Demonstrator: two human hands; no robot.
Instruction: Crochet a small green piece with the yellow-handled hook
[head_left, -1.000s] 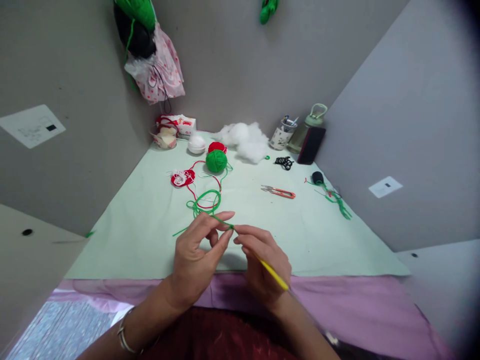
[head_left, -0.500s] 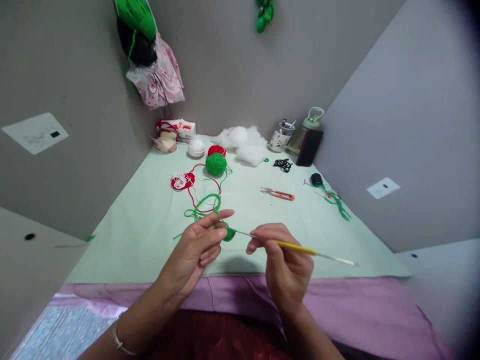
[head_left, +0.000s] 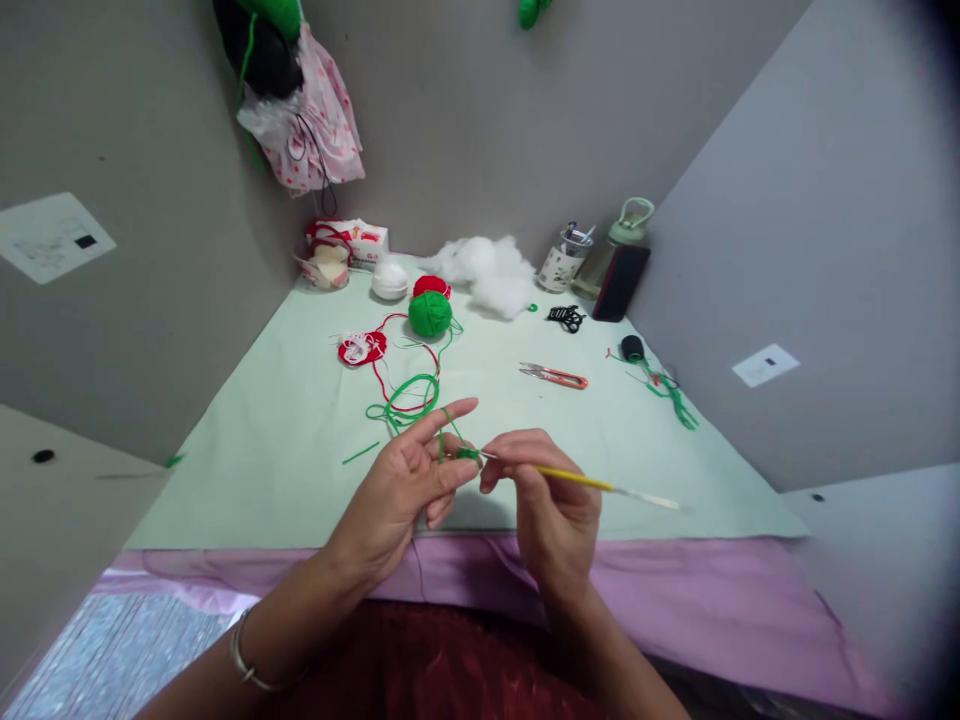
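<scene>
Between thumb and fingers, my left hand (head_left: 412, 475) pinches a small green crochet piece (head_left: 469, 454). Green yarn runs over its raised index finger. My right hand (head_left: 551, 505) grips a crochet hook (head_left: 576, 477) with a yellow handle, held like a pen. The hook's tip meets the green piece, though the stitch itself is too small to make out. Loose loops of green yarn (head_left: 412, 400) lie on the table just beyond my left hand, and a green yarn ball (head_left: 430, 314) sits farther back.
Orange-handled thread snips (head_left: 555, 376) lie right of centre. Behind are white stuffing (head_left: 487, 275), a black claw clip (head_left: 565, 318), a pen cup (head_left: 564, 262), a bottle (head_left: 611, 255) and a phone (head_left: 622, 284). A red crocheted piece (head_left: 363, 348) with white yarn rests at left; black yarn (head_left: 632, 348) at right.
My right hand and the hook have moved left, closer to my left hand. The left index finger has lifted, stretching the green yarn, and the crochet piece has turned. The view has shifted slightly.
</scene>
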